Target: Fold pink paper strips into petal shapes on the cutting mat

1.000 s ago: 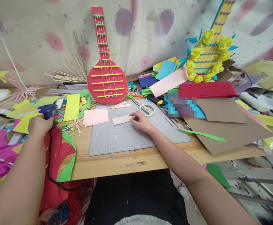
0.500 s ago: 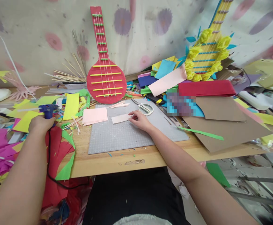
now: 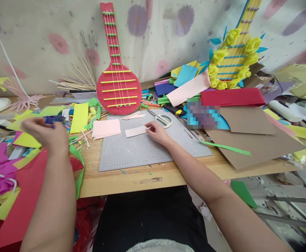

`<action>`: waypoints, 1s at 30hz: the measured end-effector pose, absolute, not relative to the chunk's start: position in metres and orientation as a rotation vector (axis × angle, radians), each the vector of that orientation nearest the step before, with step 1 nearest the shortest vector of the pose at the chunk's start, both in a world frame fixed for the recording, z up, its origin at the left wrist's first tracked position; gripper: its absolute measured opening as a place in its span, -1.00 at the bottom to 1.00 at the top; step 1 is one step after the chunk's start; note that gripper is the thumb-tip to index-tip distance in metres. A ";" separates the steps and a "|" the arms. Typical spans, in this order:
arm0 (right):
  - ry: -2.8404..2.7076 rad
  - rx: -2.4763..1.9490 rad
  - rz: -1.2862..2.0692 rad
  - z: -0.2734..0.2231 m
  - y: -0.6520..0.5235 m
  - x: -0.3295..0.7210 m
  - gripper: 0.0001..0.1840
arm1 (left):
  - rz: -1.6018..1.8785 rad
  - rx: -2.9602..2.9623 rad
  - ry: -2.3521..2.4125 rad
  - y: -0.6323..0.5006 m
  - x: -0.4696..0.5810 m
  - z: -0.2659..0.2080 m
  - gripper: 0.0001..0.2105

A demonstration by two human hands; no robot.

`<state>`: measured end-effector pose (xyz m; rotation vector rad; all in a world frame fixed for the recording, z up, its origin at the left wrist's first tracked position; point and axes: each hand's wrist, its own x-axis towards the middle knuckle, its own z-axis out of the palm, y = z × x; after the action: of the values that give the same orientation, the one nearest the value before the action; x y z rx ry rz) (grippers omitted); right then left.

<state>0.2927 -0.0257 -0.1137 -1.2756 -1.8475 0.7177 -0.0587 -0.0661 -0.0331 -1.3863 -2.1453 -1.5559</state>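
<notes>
Your left hand (image 3: 46,134) had turned over and swung its forearm inward since the frame half a second before, and the red paper (image 3: 20,196) now spread out to the left of that arm. Your right hand (image 3: 156,132) had hardly changed place. Motion blur and the turned wrist hid your left palm; the blue glue gun (image 3: 54,119) showed just behind and beside that hand, but you could not be sure from this view whether the fingers were closed around it. Your right thumb and fingertips were nearly together, pinching the right end of the pale pink paper strip (image 3: 135,131), which lay low over the grey cutting mat (image 3: 132,154), between the pale pink paper stack (image 3: 106,128) and the scissors (image 3: 164,121). Good handling here probably called for a light pinch at the very end, so the thin strip neither creased nor slid. It seemed wise to keep the gun's hot nozzle clear of your forearm and the loose paper, and to settle its handle firmly before lifting it.
</notes>
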 end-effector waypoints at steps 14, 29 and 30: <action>-2.075 -1.130 0.533 -0.107 -0.030 0.295 -0.76 | -0.927 -2.742 -1.605 -0.057 0.093 -0.094 -0.85; -2.265 -1.021 0.379 -0.112 -0.030 0.287 -0.77 | -0.605 -2.811 -1.320 -0.058 0.093 -0.098 -0.73; -2.256 -1.022 0.385 -0.112 -0.030 0.287 -0.78 | -0.608 -2.811 -1.325 -0.057 0.090 -0.097 -0.74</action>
<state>0.2872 -0.0301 -0.1119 -1.0220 -2.2559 0.3853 0.0904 -0.0573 -0.0973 -2.8107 -1.3250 -0.6076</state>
